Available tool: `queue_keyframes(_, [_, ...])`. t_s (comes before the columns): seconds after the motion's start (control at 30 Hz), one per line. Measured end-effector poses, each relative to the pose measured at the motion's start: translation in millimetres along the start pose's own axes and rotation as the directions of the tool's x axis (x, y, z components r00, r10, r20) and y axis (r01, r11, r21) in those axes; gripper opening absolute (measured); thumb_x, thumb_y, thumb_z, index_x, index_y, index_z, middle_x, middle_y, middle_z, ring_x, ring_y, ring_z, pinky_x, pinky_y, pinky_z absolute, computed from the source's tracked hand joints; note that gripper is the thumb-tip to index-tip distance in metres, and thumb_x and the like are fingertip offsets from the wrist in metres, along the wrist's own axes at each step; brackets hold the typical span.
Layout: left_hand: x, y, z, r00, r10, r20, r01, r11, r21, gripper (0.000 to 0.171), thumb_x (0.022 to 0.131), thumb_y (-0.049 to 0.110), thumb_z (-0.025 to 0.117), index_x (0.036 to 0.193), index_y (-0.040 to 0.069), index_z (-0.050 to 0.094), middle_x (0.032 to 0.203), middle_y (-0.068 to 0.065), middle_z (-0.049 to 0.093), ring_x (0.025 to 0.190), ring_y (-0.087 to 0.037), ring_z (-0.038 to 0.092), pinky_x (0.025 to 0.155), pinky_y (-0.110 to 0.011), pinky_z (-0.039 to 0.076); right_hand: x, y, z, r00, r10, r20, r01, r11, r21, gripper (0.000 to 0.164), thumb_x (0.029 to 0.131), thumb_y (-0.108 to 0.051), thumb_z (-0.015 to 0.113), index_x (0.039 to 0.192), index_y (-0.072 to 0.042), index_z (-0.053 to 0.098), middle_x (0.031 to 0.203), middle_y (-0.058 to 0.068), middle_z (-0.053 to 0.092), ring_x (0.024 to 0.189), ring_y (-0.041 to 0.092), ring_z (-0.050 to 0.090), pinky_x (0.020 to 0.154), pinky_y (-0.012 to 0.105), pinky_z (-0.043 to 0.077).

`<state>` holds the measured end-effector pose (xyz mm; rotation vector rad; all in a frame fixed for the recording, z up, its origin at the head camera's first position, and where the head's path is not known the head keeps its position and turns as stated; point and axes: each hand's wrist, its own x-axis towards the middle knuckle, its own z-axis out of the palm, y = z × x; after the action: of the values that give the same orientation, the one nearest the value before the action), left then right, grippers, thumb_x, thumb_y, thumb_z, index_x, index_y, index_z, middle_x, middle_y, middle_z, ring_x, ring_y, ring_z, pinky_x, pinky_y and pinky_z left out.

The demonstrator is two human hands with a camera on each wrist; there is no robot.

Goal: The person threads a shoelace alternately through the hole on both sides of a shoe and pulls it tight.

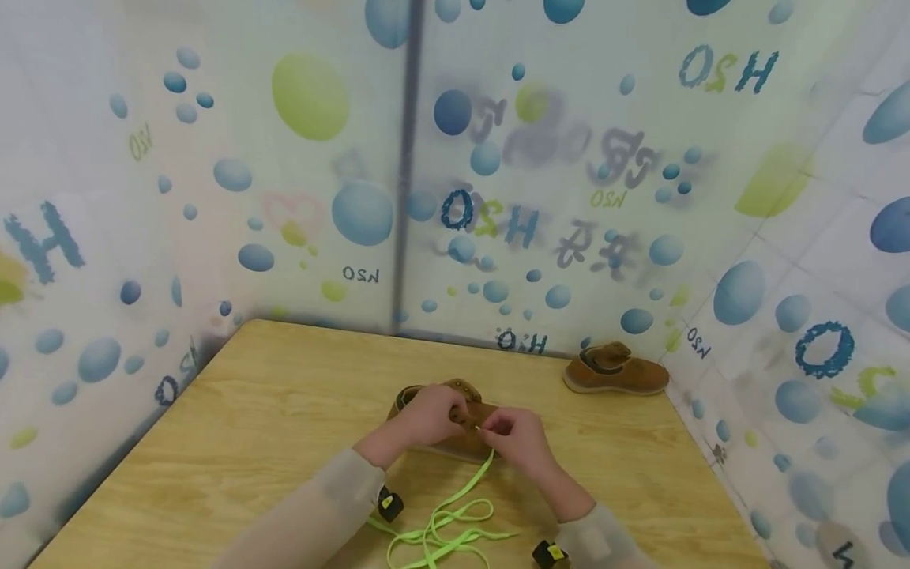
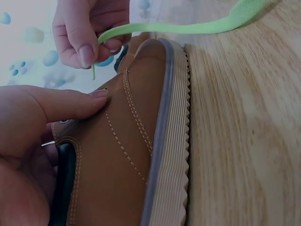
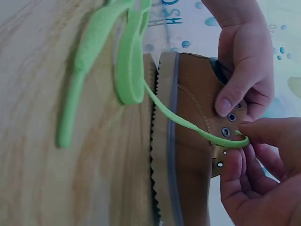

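A brown shoe (image 1: 462,448) with a pale ridged sole stands on the table, its toe pointing right. My left hand (image 1: 430,415) grips the upper beside the eyelets; in the left wrist view its thumb (image 2: 77,101) presses the brown side (image 2: 106,155). Between thumb and fingers, my right hand (image 1: 522,438) pinches a bright green shoelace (image 3: 181,121) close to its end. In the right wrist view that end is right by the eyelets (image 3: 225,132); whether it enters one I cannot tell. The lace's remaining length (image 1: 475,477) trails in loose loops onto the table.
A second brown shoe (image 1: 640,378) stands at the table's far right corner. Bubble-patterned sheets (image 1: 469,300) enclose the wooden table (image 1: 284,395) at the back and both sides. Each wrist wears a small black camera (image 1: 389,503).
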<state>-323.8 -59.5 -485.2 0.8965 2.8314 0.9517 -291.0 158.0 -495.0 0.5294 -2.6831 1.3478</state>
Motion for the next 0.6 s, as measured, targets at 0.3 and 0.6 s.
queue_keyframes(0.3, [1.2, -3.9, -6.3, 0.999, 0.023, 0.035, -0.021, 0.999, -0.049, 0.013, 0.091, 0.014, 0.084, 0.085, 0.019, 0.074, 0.071, 0.011, 0.054, 0.065, -0.008, 0.043, 0.066, -0.027, 0.038, 3.6, 1.9, 17.0, 0.999, 0.006, -0.041, -0.005, 1.000, 0.023, 0.011, 0.090, -0.005, 0.082, 0.082, -0.011, 0.079, 0.075, 0.002, 0.075, 0.064, 0.002, 0.058, 0.059, 0.021, 0.050])
queue_keyframes(0.6, [0.5, -4.9, -7.4, 0.997, 0.057, 0.056, -0.054, 0.997, -0.053, 0.010, 0.091, 0.014, 0.085, 0.092, 0.021, 0.077, 0.086, 0.010, 0.069, 0.075, -0.007, 0.052, 0.071, -0.028, 0.045, 5.2, 3.9, 11.6, 1.000, -0.005, 0.018, 0.004, 0.999, 0.053, 0.011, 0.086, 0.003, 0.076, 0.088, -0.007, 0.082, 0.085, 0.006, 0.080, 0.070, 0.003, 0.063, 0.064, 0.022, 0.053])
